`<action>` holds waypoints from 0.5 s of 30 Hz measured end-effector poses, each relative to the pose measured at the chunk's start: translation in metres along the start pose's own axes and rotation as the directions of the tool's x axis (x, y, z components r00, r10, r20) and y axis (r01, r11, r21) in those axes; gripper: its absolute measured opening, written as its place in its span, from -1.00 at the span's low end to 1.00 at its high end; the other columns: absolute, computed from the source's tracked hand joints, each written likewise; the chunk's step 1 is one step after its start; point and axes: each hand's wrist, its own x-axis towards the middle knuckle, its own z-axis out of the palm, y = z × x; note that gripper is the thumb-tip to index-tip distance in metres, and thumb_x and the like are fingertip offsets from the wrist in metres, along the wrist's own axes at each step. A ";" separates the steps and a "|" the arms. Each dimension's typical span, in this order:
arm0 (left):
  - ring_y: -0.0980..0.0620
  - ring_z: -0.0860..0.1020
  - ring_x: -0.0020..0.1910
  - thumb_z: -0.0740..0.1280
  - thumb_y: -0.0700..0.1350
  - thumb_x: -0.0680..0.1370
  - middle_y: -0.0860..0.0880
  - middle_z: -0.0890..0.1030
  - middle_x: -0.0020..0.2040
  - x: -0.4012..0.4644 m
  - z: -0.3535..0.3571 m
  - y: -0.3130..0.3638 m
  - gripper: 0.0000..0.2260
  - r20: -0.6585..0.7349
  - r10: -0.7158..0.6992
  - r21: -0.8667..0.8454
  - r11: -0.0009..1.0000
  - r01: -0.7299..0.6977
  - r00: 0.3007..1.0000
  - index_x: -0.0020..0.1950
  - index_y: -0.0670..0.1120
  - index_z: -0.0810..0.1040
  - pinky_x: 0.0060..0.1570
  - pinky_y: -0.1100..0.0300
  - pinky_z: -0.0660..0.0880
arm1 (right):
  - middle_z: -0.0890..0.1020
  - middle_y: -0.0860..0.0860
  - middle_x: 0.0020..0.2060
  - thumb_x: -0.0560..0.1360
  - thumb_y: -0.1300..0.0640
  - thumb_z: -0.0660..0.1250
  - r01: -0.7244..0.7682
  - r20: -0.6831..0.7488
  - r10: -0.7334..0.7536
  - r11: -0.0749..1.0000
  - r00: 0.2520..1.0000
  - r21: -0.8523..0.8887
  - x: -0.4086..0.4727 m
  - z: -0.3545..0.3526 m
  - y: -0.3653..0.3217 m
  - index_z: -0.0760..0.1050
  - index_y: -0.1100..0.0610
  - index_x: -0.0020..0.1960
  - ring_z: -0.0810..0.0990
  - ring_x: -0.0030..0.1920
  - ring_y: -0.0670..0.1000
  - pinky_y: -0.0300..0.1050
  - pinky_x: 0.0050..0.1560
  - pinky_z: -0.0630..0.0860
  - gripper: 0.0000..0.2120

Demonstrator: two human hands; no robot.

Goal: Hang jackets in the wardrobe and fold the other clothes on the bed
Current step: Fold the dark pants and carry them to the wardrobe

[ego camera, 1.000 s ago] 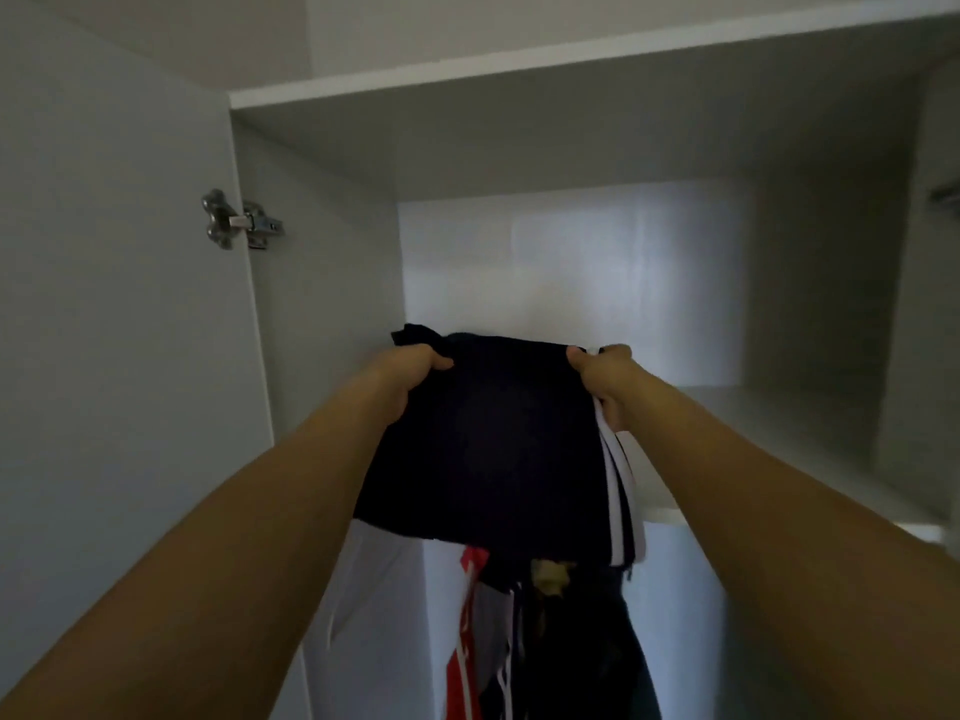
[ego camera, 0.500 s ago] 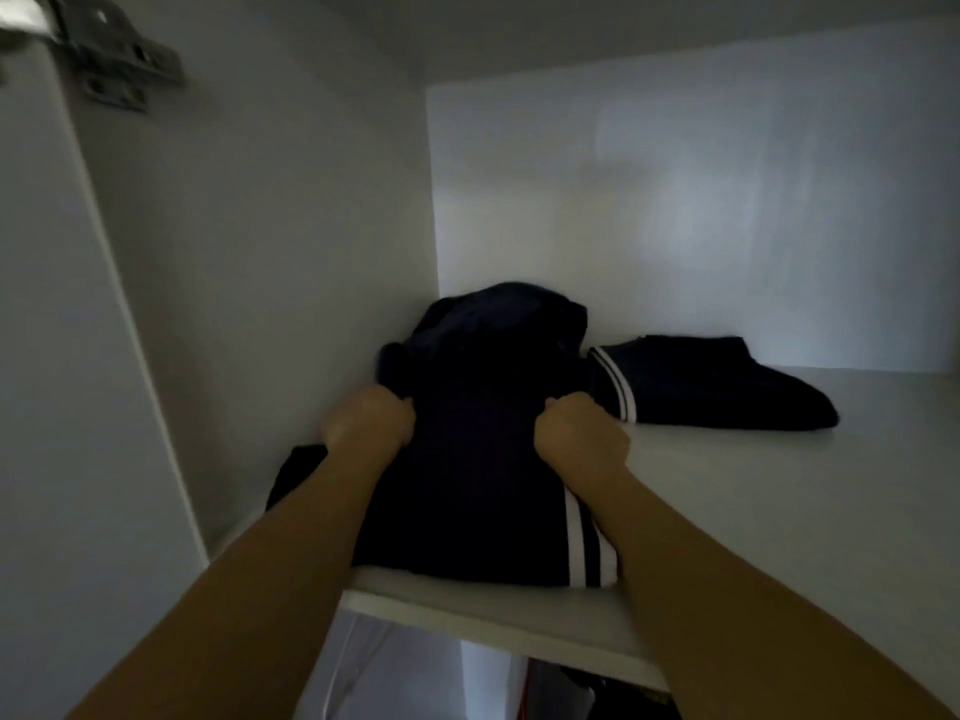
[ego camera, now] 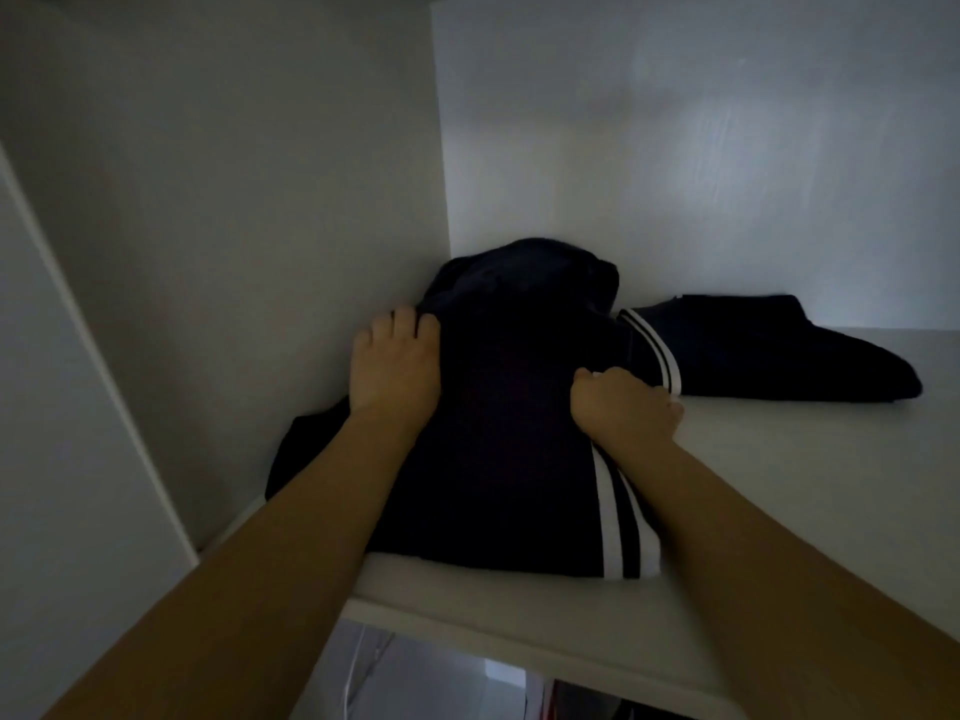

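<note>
A folded dark navy garment [ego camera: 509, 459] with white stripes lies on the white wardrobe shelf [ego camera: 779, 485], pushed into the left back corner. My left hand [ego camera: 395, 366] grips its left side near the wardrobe wall, fingers curled down into the cloth. On the garment's right side, beside the stripes, my right hand [ego camera: 623, 407] is curled into a fist and holds the cloth. The garment's front edge sits just behind the shelf's front lip.
A second folded dark garment [ego camera: 779, 350] with white stripes lies to the right, touching the first. The wardrobe's side wall [ego camera: 260, 200] and back wall [ego camera: 675, 148] close the corner. The open door [ego camera: 52, 407] stands at left. Dim hanging space shows below the shelf.
Both hands carried the folded garment up from in front of the wardrobe onto the shelf, then pushed it deeper towards the corner. The view has moved closer to the shelf.
</note>
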 end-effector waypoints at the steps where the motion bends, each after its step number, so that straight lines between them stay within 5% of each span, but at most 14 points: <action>1: -0.15 0.46 0.07 0.15 -0.18 0.58 -0.20 0.47 0.21 0.002 0.002 -0.002 -0.77 0.086 -0.029 -0.107 0.994 0.038 0.996 0.23 -0.16 0.38 -0.02 0.03 0.37 | 0.55 0.08 -0.04 0.59 -0.02 0.04 -0.011 0.006 0.011 1.000 1.000 0.006 0.000 -0.001 0.000 0.36 0.08 -0.27 0.45 0.13 0.14 -0.04 0.07 0.21 -0.67; 3: -0.12 0.46 -0.04 0.12 -0.16 0.60 -0.21 0.53 0.16 0.008 0.008 -0.011 -0.83 0.317 -0.096 -0.281 0.941 0.190 0.944 0.13 -0.18 0.42 -0.09 0.09 0.38 | 0.56 0.10 0.06 0.59 -0.05 0.03 -0.026 0.016 0.025 1.000 1.000 0.013 0.001 0.001 0.000 0.31 0.07 -0.30 0.44 0.18 0.16 -0.03 0.13 0.24 -0.65; 5: -0.09 0.44 -0.06 0.11 -0.11 0.61 -0.21 0.53 0.16 0.012 0.013 -0.016 -0.85 0.391 -0.089 -0.335 0.913 0.232 0.916 0.05 -0.16 0.40 -0.08 0.10 0.37 | 0.55 0.12 0.11 0.60 -0.06 0.03 -0.035 0.014 0.035 0.999 0.999 0.017 0.003 -0.001 -0.002 0.28 0.06 -0.31 0.43 0.22 0.17 -0.02 0.19 0.25 -0.65; 11: -0.12 0.52 0.01 0.07 -0.11 0.63 -0.17 0.55 0.18 -0.007 -0.023 -0.006 -0.74 0.292 -0.096 -0.058 0.991 0.118 0.952 0.19 -0.16 0.46 -0.07 0.08 0.39 | 0.57 0.15 0.03 0.49 -0.02 0.16 0.057 0.012 -0.061 0.975 0.998 0.214 -0.023 -0.028 -0.002 0.40 0.13 -0.16 0.55 0.00 0.17 -0.06 -0.01 0.47 -0.78; 13: -0.17 0.53 0.09 0.08 -0.08 0.62 -0.19 0.55 0.19 -0.027 -0.051 -0.008 -0.72 0.251 -0.107 -0.112 0.984 0.138 0.962 0.22 -0.17 0.45 0.03 0.04 0.41 | 0.56 0.15 0.02 0.50 0.03 0.19 0.199 -0.070 -0.188 0.955 0.980 0.221 -0.046 -0.047 0.000 0.45 0.16 -0.03 0.55 0.03 0.18 -0.09 -0.11 0.44 -0.80; 15: -0.23 0.51 0.13 0.10 -0.05 0.62 -0.24 0.53 0.19 -0.057 -0.079 -0.015 -0.69 0.139 -0.113 -0.165 0.977 0.135 0.984 0.22 -0.20 0.46 0.10 0.01 0.40 | 0.52 0.19 0.14 0.55 0.08 0.20 0.381 -0.199 -0.351 0.914 0.915 0.140 -0.073 -0.067 -0.005 0.44 0.24 0.21 0.50 0.14 0.19 -0.03 0.04 0.42 -0.69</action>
